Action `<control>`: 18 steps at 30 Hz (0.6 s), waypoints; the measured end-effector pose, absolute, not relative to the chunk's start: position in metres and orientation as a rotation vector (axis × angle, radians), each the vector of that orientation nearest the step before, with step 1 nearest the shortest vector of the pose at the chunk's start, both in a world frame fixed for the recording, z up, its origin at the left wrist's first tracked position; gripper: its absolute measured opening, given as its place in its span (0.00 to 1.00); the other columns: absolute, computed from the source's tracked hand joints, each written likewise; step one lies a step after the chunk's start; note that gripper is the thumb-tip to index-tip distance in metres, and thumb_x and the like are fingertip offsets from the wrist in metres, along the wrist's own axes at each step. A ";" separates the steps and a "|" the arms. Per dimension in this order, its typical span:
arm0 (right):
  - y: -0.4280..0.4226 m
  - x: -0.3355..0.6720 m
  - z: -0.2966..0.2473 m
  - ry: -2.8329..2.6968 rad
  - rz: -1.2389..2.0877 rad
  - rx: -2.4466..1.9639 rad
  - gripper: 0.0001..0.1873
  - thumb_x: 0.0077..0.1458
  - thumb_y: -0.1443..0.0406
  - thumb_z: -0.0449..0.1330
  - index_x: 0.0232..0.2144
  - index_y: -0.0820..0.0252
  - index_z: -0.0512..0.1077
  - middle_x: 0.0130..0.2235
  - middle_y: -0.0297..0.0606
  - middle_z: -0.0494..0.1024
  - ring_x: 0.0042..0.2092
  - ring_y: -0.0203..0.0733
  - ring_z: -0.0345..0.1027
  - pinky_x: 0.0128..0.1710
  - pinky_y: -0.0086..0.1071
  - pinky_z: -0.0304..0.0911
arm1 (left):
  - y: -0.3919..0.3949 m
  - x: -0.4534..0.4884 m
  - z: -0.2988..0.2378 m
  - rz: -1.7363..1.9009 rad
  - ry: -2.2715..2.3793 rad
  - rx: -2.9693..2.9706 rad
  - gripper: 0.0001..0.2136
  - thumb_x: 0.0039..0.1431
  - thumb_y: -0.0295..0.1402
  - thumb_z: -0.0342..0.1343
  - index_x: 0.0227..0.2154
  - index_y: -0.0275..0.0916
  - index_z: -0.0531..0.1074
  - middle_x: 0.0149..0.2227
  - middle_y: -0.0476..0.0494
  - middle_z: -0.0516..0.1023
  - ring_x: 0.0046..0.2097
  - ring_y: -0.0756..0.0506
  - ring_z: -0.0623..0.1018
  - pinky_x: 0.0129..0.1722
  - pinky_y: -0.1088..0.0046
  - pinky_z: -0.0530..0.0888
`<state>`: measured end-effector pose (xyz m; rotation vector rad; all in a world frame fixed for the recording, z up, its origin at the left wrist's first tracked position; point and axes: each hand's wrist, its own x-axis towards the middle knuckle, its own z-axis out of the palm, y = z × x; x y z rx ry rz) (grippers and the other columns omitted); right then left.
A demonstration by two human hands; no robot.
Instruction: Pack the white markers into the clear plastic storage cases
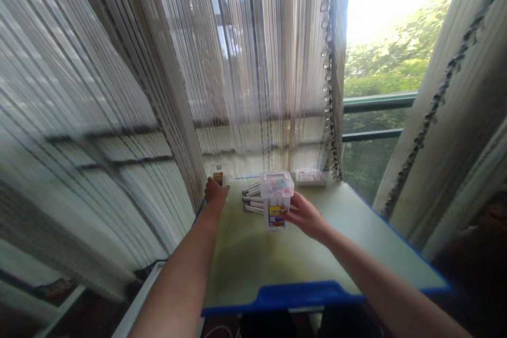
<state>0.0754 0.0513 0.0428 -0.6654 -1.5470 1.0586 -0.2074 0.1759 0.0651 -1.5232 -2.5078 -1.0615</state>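
Observation:
A small clear plastic box [276, 190] with coloured things inside and a red, yellow and blue label stands on a pale green table [253, 253]. My right hand [304, 216] grips its right side. Several markers [253, 199] lie just left of the box. My left hand [215, 190] reaches to the table's far left corner, its fingers curled by a small bottle [218, 176] with a dark label; whether they hold it is unclear.
A flat clear lid or tray [310, 176] lies at the back right of the table. Striped curtains [119, 90] hang close on the left and behind. The table has a blue edge [301, 294]. A window with a railing [376, 100] is at the right.

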 end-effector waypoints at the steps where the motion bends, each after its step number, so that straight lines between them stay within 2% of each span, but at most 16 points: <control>1: 0.050 0.077 0.043 -1.541 1.064 -0.670 0.25 0.44 0.58 0.67 0.44 0.56 0.64 0.46 0.42 0.74 0.49 0.47 0.70 0.49 0.46 0.68 | 0.171 -0.206 0.064 -1.071 -2.487 -1.539 0.38 0.43 0.39 0.62 0.56 0.29 0.53 0.51 0.24 0.69 0.51 0.32 0.73 0.47 0.59 0.70; 10: 0.029 0.095 0.055 -1.516 1.007 -0.726 0.25 0.42 0.55 0.68 0.40 0.57 0.65 0.45 0.42 0.75 0.49 0.47 0.69 0.50 0.47 0.66 | 0.115 -0.181 0.044 -1.284 -2.169 -1.869 0.39 0.45 0.37 0.63 0.57 0.33 0.51 0.52 0.30 0.70 0.52 0.39 0.73 0.49 0.66 0.69; 18: 0.003 0.100 0.070 -1.528 0.872 -0.745 0.27 0.41 0.55 0.68 0.42 0.57 0.65 0.46 0.43 0.75 0.49 0.48 0.70 0.50 0.49 0.65 | 0.061 -0.148 0.046 -1.568 -1.993 -1.938 0.39 0.44 0.40 0.63 0.58 0.40 0.51 0.53 0.35 0.68 0.53 0.40 0.72 0.50 0.65 0.70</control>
